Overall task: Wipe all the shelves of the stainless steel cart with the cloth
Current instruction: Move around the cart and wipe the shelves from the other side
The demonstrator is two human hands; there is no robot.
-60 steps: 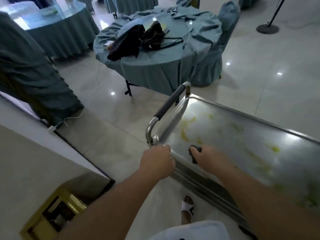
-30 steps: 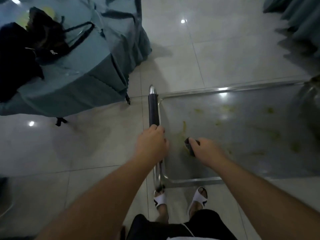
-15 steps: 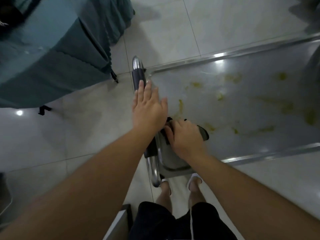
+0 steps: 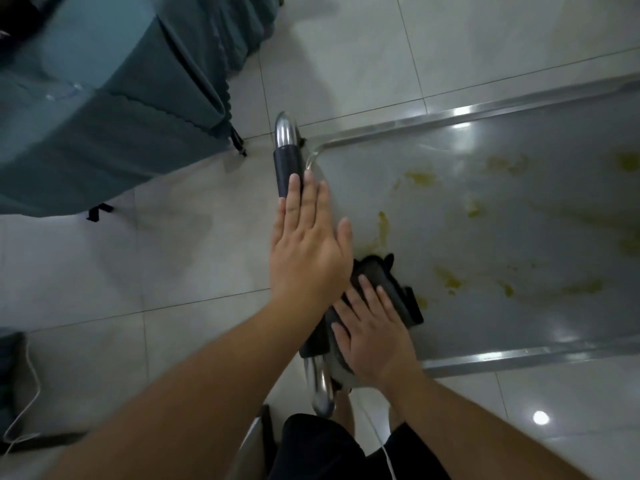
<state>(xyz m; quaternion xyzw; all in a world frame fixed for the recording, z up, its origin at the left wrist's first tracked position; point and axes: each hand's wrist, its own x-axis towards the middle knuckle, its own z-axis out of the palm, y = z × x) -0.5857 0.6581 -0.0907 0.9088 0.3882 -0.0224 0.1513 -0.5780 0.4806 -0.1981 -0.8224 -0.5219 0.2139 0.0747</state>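
Head view: my right hand [image 4: 375, 336] presses the cloth [image 4: 388, 289] flat-fingered on the stained shelf [image 4: 519, 254]; my left hand [image 4: 306, 251], fingers straight together, lies over the handle [image 4: 287, 164].

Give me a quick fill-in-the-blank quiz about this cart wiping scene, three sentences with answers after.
1. The right hand presses a dark ____ flat on the cart's top shelf.
2. The left hand lies with fingers ____ over the cart handle.
3. The smears on the shelf are ____ in colour.

Missing words: cloth; straight; yellow

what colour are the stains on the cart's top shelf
Yellowish-green stains smeared across the steel top shelf, seen in the head view.
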